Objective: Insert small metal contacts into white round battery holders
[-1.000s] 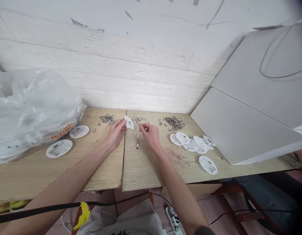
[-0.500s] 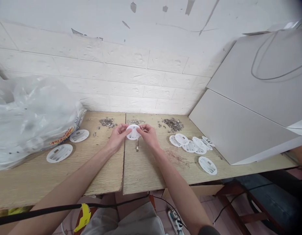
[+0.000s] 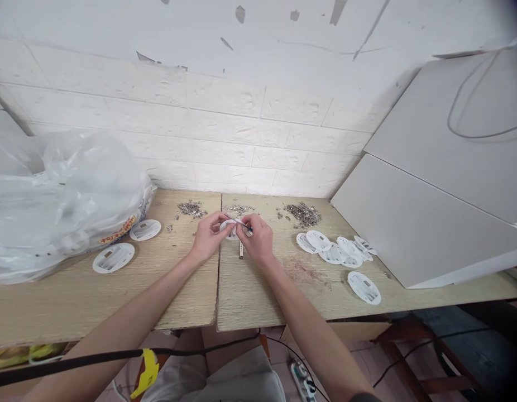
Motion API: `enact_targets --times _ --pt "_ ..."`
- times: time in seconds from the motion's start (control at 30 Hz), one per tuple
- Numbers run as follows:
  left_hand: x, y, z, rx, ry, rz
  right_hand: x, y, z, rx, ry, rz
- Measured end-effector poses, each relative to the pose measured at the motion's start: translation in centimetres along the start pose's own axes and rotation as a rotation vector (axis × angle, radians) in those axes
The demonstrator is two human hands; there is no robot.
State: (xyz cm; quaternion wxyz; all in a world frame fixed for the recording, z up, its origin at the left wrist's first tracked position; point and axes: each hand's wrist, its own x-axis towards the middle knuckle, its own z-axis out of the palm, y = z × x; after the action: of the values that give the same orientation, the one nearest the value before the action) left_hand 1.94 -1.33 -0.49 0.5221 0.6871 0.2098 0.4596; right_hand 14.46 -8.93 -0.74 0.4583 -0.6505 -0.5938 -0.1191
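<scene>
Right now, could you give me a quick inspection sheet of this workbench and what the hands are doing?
Surface: wooden bench, two boards meeting at a seam.
Job's things: white round plastic disc held between both hands; thin metal tool at it.
Clutter: metal bit piles; loose discs; plastic bag.
Hands: left hand and right hand, both gripping.
Cables: black cable below; power strip.
Surroundings: white brick wall; grey panels.

Both hands [image 3: 235, 239] together, fingers pinched
</scene>
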Motion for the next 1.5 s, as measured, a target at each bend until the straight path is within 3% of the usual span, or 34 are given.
enact_targets --times 0.2,0.37,0.53,0.73,0.83,1.37,1.5 --pt "0.2 -0.1 -0.3 0.042 -0.027 -0.035 0.1 -0.3 -0.3 0.077 -0.124 0.102" --pt "0.8 -0.8 -1.1 0.363 0.012 -0.094 0.5 -0.2 -0.1 0.290 -0.256 0.288" --pt "0.8 -1.0 -1.8 0.451 -0.151 -0.333 0.7 -0.5 -0.5 0.443 -0.490 0.529" --pt "0.4 -0.1 -1.8 0.577 -0.264 -0.334 0.9 -1.0 -1.3 0.499 -0.651 0.674" --pt "0.3 0.4 -1.8 0.614 -0.323 -0.299 1.0 -1.0 -1.2 0.470 -0.681 0.684" --pt "0.2 0.1 -1.5 0.750 -0.333 -0.273 0.7 -1.1 -0.8 0.409 -0.632 0.701" --pt "0.1 0.1 -1.4 0.834 -0.328 -0.205 0.5 -1.2 -0.6 0.350 -0.610 0.677"
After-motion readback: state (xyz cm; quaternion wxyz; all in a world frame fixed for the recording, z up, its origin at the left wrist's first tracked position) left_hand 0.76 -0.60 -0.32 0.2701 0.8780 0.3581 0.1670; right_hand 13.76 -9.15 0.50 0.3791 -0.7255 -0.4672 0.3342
